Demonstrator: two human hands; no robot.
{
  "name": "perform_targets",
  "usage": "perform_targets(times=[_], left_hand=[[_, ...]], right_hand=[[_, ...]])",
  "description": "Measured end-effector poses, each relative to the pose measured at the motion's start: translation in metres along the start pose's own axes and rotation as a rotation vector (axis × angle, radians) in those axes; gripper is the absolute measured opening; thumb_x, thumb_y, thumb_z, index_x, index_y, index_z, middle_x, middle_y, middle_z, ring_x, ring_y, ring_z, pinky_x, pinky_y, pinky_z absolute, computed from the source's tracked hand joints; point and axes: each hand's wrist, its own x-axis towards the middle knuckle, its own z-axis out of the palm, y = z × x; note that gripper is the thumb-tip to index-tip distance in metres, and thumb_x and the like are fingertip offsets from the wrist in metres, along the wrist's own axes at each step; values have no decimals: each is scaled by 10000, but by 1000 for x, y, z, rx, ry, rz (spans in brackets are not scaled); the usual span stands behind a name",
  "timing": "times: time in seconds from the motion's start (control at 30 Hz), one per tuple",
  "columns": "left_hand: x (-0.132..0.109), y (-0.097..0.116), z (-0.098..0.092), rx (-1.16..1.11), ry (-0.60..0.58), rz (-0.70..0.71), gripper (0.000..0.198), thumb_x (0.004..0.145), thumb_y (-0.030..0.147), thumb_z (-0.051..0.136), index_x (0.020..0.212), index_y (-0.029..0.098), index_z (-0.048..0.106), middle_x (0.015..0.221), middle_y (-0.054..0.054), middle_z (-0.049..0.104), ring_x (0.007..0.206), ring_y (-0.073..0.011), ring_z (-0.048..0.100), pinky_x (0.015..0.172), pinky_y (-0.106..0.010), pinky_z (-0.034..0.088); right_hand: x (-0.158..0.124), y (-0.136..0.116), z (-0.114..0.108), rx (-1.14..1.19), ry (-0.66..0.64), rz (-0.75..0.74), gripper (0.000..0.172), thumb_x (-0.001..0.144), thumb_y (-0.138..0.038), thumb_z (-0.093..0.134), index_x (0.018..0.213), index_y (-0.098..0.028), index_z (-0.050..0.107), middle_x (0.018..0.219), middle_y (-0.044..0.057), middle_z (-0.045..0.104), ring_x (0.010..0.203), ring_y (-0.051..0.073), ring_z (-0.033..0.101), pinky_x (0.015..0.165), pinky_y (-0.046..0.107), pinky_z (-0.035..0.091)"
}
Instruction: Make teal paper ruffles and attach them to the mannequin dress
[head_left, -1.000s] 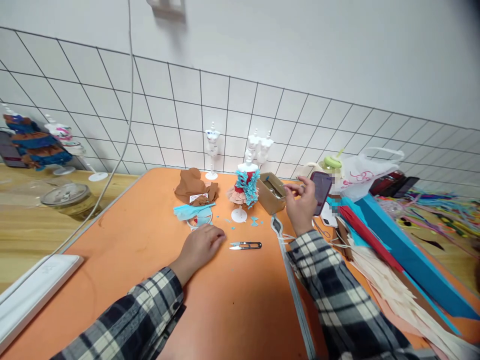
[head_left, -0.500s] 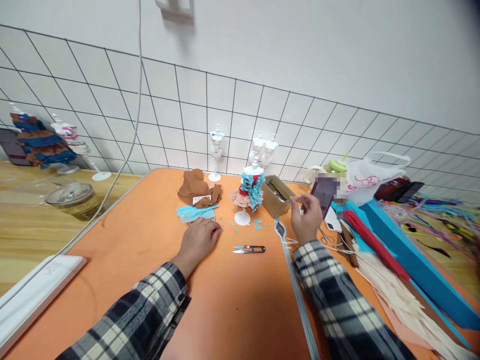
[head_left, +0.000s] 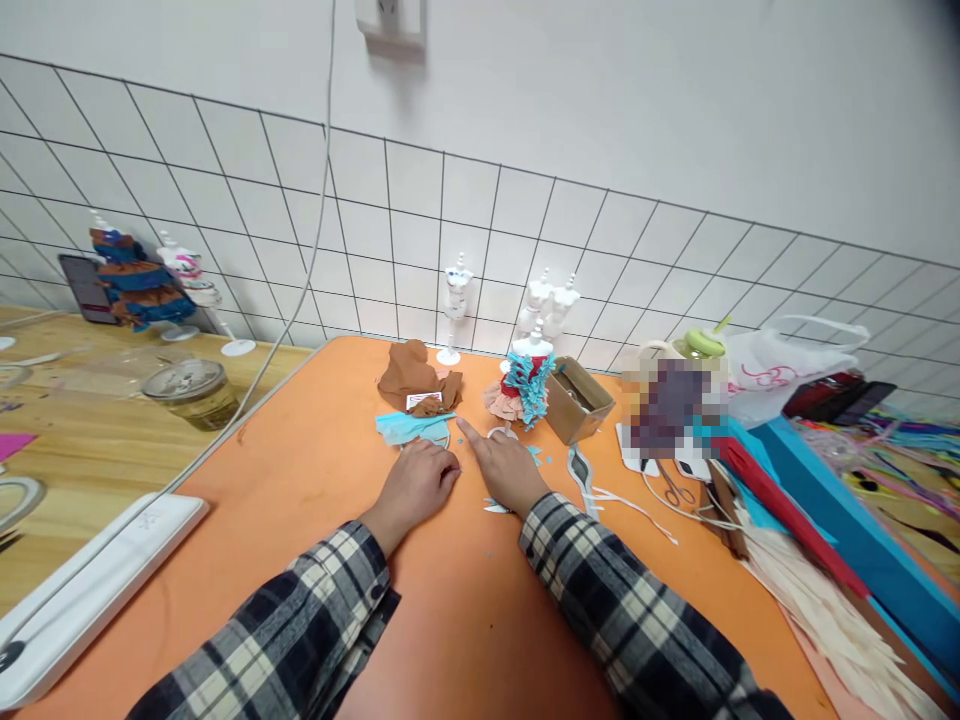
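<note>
My left hand [head_left: 420,485] rests on the orange table with its fingers curled together; what they hold, if anything, is hidden. Just beyond it lies a folded piece of light blue fabric [head_left: 405,428]. To its right, my right hand [head_left: 508,468] reaches across with the index finger stretched out and nothing visible in its grasp. It covers most of a pair of thread snips [head_left: 495,506], leaving only the blades in sight. Behind this hand stands a small dress form [head_left: 529,385] in a red top, blue ruffles and a pink skirt. Blue scraps [head_left: 534,454] lie near its base.
Brown fabric [head_left: 409,370] lies at the back left. A cardboard box [head_left: 580,400] stands right of the dressed form, with a zipper [head_left: 581,475] in front. Scissors [head_left: 679,487] and fabric strips [head_left: 817,590] occupy the right side. Plain dress forms [head_left: 456,295] stand along the wall.
My right hand has come down and left from beside the cardboard box to over the snips. My left hand stays by the blue fabric. The camera view has turned somewhat left.
</note>
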Motion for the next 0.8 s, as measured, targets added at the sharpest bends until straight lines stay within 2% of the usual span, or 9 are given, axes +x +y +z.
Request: perform_targets(times=[0.1, 0.17, 0.3, 0.43, 0.63, 0.8], left_hand=[[0, -1, 1, 0, 3, 7, 182, 887, 249, 530, 836, 197, 697, 829, -74, 706, 875, -256, 572, 798, -399, 395], [0, -1, 1, -4, 2, 12, 180, 889, 248, 531, 835, 197, 696, 828, -71, 705, 873, -255, 570, 802, -399, 392], [1, -1, 3, -15, -7, 16, 171, 885, 245, 539, 848, 195, 698, 829, -71, 705, 875, -252, 575, 811, -398, 389], [2, -1, 6, -7, -13, 22, 187, 889, 239, 524, 846, 193, 700, 813, -75, 696, 872, -252, 578, 814, -403, 387], [0, -2, 9, -6, -19, 33, 192, 885, 217, 518, 840, 196, 704, 816, -82, 689, 877, -248, 575, 820, -405, 390], [-1, -2, 7, -15, -26, 38, 179, 875, 206, 528, 839, 202, 704, 822, -78, 689, 889, -249, 573, 820, -406, 393]], right_hand=[[5, -3, 8, 33, 32, 130, 741, 894, -228, 572, 1530, -183, 194, 957, 122, 676, 976, 267, 581, 875, 384, 448], [3, -5, 13, 47, 58, 177, 750, 887, -232, 592, 1527, -195, 202, 938, 116, 673, 963, 265, 581, 867, 380, 444], [0, -5, 20, 19, 85, 176, 681, 879, -146, 573, 1493, -242, 296, 863, 77, 671, 909, 252, 576, 815, 346, 449], [8, -5, 18, -5, 86, 134, 553, 896, -129, 525, 1426, -228, 403, 864, 78, 669, 901, 247, 578, 820, 348, 445], [37, -10, 17, 4, 41, 203, 556, 917, -220, 564, 1438, -274, 375, 898, 82, 664, 881, 226, 609, 782, 313, 441], [45, -11, 22, 39, -8, 233, 525, 907, -141, 531, 1408, -231, 401, 879, 75, 671, 842, 213, 616, 737, 288, 440]])
